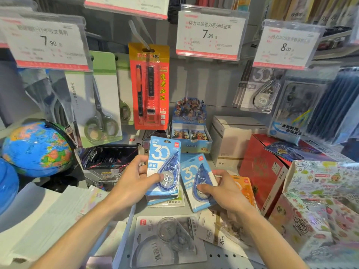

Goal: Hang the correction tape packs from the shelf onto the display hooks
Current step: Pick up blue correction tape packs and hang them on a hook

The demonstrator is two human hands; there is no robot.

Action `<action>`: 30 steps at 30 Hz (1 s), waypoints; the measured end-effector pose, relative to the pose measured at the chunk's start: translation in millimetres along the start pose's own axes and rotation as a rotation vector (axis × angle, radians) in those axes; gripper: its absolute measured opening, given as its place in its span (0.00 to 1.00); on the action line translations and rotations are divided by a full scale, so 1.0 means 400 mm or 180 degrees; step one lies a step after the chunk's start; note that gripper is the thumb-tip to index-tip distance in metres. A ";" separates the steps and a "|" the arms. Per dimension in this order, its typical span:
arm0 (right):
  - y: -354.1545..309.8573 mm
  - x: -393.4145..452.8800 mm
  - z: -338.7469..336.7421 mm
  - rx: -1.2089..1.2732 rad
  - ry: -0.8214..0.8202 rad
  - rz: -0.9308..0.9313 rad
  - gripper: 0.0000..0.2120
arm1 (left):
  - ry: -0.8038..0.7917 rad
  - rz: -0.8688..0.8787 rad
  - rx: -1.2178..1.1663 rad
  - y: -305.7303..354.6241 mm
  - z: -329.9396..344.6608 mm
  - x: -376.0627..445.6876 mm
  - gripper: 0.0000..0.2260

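My left hand [134,181] holds a blue correction tape pack [164,158] upright above the shelf, thumb on its front. My right hand [225,189] grips a second blue correction tape pack [194,177], tilted and low over the shelf. An orange pack [243,187] lies half hidden under my right hand. More packs lie flat beneath: a grey one [169,239] near the front and a white one [219,232]. The hook under the 7.90 price tag [210,33] hangs bare. Grey correction tape packs [260,90] hang on the hook to the right.
A red pen pack [149,86] and scissors packs [101,101] hang left of the bare hook. A globe [38,148] stands at left. A card box [191,131], a white box [231,140], a red box [262,167] and sticker packs [320,200] crowd the shelf.
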State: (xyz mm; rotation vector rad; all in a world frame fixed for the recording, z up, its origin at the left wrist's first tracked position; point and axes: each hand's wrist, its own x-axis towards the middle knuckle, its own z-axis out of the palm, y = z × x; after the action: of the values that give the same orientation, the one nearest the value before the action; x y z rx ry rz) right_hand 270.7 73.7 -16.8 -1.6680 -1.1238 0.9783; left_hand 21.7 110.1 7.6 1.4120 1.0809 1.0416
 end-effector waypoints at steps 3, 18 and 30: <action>-0.027 -0.025 -0.023 0.0190 0.0030 -0.0218 0.18 | -0.0036 0.0095 -0.0098 0.006 -0.007 -0.011 0.18; -0.146 -0.216 -0.263 0.0819 0.0451 -0.1059 0.15 | -0.0361 0.0975 -0.0508 0.156 0.115 -0.069 0.19; -0.141 -0.230 -0.617 0.0938 0.0309 -0.1434 0.12 | -0.0042 0.1390 -0.0183 0.287 0.432 -0.122 0.19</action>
State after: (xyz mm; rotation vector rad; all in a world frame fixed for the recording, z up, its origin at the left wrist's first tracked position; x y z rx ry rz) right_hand 457.6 -59.0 124.3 -1.1474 -1.1601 0.7222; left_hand 188.4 18.1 103.0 1.6456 0.7392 1.3570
